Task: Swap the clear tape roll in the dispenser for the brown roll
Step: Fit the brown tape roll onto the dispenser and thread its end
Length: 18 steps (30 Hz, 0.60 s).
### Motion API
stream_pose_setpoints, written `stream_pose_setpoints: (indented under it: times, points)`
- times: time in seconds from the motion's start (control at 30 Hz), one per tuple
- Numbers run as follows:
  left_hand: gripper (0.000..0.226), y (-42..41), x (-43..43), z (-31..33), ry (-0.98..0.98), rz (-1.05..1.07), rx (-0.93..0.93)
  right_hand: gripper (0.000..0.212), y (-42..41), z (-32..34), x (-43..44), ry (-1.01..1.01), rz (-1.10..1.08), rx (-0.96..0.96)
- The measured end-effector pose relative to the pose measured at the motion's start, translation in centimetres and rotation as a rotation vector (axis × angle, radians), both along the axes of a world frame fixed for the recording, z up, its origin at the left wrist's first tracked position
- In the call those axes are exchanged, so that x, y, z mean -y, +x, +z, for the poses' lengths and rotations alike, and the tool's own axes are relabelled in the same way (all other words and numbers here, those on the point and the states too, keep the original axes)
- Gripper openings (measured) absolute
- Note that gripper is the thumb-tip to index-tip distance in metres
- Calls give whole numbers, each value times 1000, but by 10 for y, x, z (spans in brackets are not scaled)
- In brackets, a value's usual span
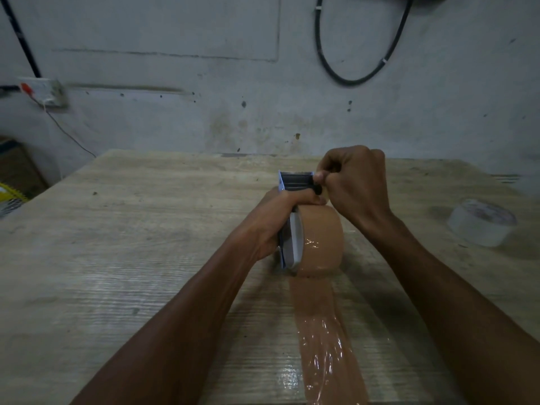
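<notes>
Nearest the viewer, a strip of brown tape [324,340] is lying flat along the table [117,258], running from the near edge up to the brown roll [320,241]; its glossy, wrinkled face suggests it is stuck down, probably as a trial pull. The brown roll is sitting upright on the dispenser [287,229], so the swap itself is looking largely done. The left hand [267,226] is wrapping closed around the dispenser's body beside the roll, apparently bracing the tool against the table. Just beyond, the right hand [355,182] is curling over the dispenser's front end, its thumb and forefinger pinching something small at the blade end, most likely the tape or its guide; what exactly they are pinching cannot be told. Well apart on the right, the clear roll [482,222] is lying flat, set aside out of the working path. The table is showing pale, worn wood grain. Behind it, a stained grey wall [204,83] is carrying a looping black cable [350,80] and, at left, a socket [43,92].
</notes>
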<state>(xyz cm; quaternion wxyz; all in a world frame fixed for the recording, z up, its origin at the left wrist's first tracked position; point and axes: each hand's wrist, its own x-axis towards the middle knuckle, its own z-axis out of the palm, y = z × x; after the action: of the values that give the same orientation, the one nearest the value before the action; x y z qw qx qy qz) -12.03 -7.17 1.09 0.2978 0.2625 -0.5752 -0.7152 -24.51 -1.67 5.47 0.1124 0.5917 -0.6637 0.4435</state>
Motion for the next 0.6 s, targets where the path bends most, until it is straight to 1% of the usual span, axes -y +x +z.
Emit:
stream_pose_setpoints:
  times: [0.07, 0.13, 0.23, 0.37, 0.5, 0.6]
  points:
    - [13, 0, -1, 0, 10, -11, 5, 16, 0, -2, -2, -16, 25, -22]
    - [14, 0, -2, -1, 17, -19, 9, 14, -1, -2, -2, -15, 43, -13]
    - [15, 0, -2, 0, 32, -11, 1, 13, -3, 1, 0, -3, 35, 50]
    - [18, -1, -3, 0, -3, -10, 31, 18, -5, -1, 4, -34, 15, 143]
    - [16, -3, -7, 0, -13, -35, 24, 19, -5, 9, 6, -6, 79, 96]
    - [12, -4, -7, 0, -9, -29, 12, 18, -4, 11, 3, 14, 100, 113]
